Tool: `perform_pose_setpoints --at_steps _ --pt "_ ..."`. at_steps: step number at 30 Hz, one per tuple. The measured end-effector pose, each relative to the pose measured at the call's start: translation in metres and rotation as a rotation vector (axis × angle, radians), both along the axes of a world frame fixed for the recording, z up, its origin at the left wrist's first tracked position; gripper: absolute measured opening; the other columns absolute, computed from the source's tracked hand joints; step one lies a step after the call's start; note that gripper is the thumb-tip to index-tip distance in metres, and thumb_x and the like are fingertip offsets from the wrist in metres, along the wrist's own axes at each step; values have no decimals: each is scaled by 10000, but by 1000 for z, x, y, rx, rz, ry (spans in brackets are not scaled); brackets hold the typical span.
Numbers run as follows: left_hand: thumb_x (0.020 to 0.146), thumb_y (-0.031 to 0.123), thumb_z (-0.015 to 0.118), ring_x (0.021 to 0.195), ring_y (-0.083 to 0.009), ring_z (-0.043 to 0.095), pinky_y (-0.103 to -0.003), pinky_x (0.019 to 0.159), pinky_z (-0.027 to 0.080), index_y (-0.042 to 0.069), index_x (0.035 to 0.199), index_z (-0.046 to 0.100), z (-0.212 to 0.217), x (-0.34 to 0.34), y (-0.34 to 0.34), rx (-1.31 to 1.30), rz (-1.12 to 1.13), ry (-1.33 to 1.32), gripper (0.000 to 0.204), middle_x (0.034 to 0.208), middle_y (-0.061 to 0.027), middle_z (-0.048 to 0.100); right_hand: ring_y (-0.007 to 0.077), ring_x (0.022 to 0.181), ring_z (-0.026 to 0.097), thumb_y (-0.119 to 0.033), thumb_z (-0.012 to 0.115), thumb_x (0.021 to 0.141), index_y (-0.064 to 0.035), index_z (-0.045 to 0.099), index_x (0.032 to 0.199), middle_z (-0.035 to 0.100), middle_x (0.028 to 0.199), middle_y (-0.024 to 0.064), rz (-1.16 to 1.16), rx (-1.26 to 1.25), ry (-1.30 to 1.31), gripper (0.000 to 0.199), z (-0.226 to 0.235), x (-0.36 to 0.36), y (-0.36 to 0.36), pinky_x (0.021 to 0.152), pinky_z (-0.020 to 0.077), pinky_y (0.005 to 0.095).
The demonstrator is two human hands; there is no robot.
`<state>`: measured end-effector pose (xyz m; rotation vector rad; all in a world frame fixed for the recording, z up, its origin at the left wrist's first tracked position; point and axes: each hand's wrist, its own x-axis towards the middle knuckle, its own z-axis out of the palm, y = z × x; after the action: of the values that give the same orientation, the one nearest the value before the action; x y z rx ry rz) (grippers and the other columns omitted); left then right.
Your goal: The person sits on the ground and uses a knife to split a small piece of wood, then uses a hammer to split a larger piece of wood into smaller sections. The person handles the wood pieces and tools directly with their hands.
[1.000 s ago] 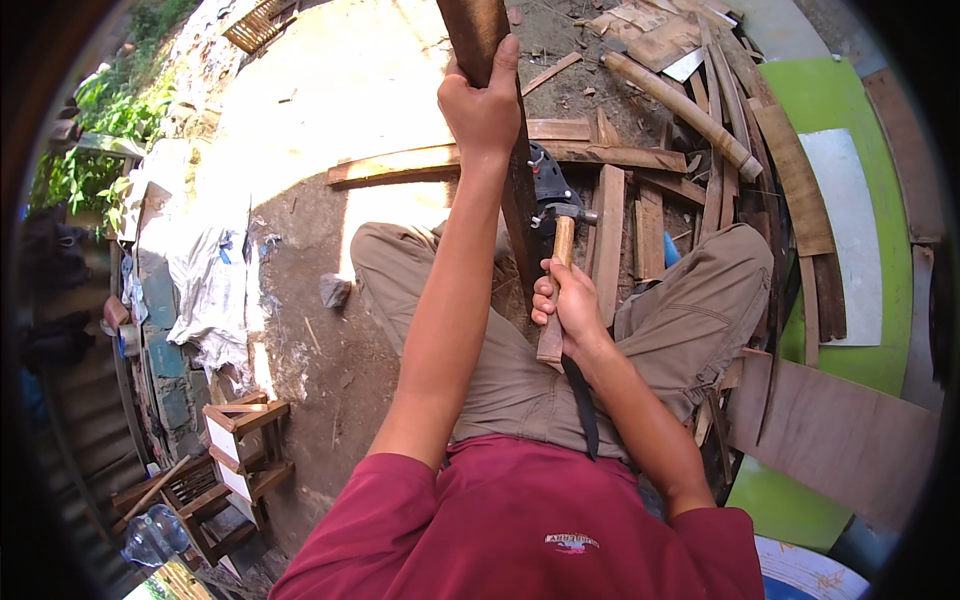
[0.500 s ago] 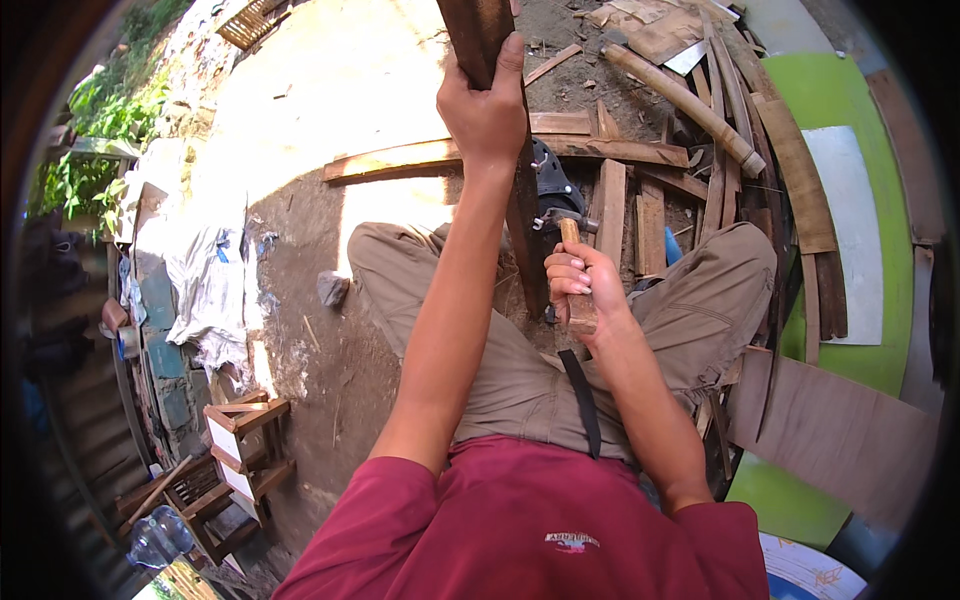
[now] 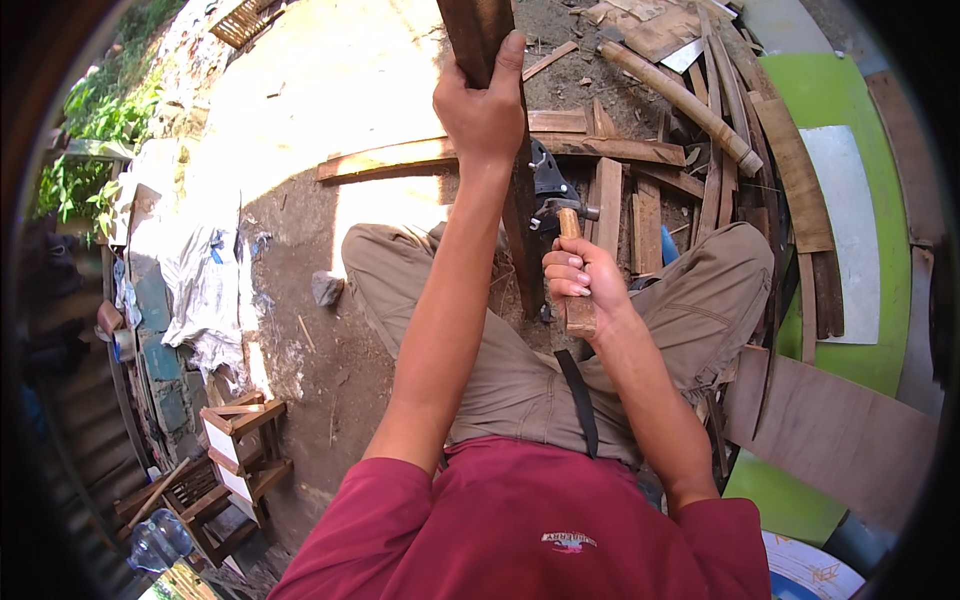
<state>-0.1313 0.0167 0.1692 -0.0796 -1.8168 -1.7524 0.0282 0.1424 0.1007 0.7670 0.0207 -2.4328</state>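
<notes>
A long dark wooden board [image 3: 476, 35] stands tilted between my legs. My left hand [image 3: 484, 112] is closed around its upper part, thumb along the near face. Lower down, my right hand [image 3: 584, 278] wraps the wooden handle of a hammer [image 3: 580, 318]. The metal hammer head sits just above that fist, close to the board's right edge; whether it touches the board I cannot tell. Behind it shows a dark shoe or sandal [image 3: 550, 175] on a foot. The board's lower end is partly hidden by my legs.
Scrap wood strips [image 3: 400, 158] lie ahead, and more planks pile up at the right beside a bamboo pole [image 3: 685, 97]. Green panels [image 3: 860, 200] are at the far right. On the left are a stone [image 3: 326, 289], a small wooden frame [image 3: 240, 465] and a plastic bottle [image 3: 160, 540].
The hammer head has risen slightly in my right hand. My left hand keeps its hold on the board, and the whole view has shifted a little.
</notes>
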Motion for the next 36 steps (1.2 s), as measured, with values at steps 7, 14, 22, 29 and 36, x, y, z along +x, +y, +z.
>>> perform_pose_setpoints --at_steps 7,14,22,29,36 --pt "927 389 753 747 -116 619 -280 693 480 -49 945 706 -1 -7 -5 -21 -25 -58 441 790 -53 699 40 459 356 -147 467 1046 -95 453 950 400 659 -57 -34 13 -40 110 -9 13 -12 409 329 223" --pt "902 366 785 636 -121 604 -314 623 495 -31 871 709 -5 -10 4 1 48 47 406 687 -68 689 43 459 344 -214 464 1067 -142 448 992 397 664 -62 -55 107 -55 105 -9 28 -26 404 330 232" --pt "891 358 795 653 -127 642 -300 646 514 -26 904 700 -3 -13 17 19 85 37 396 707 -78 699 47 453 339 -234 459 1073 -150 460 968 390 650 -59 -26 166 -36 135 -6 36 -24 396 316 235" --pt "897 339 796 700 -99 622 -270 660 498 -23 927 694 -4 -7 16 86 -5 69 377 753 -64 708 57 448 356 -162 449 1053 -80 464 853 397 638 -32 -155 -199 -162 216 -1 20 -9 401 349 231" --pt "924 370 761 767 -131 623 -283 705 485 -38 953 692 11 24 21 29 -45 49 415 816 -56 694 77 449 358 -83 461 1013 -77 404 775 399 625 -9 -402 -372 -370 245 38 19 -25 410 354 233"
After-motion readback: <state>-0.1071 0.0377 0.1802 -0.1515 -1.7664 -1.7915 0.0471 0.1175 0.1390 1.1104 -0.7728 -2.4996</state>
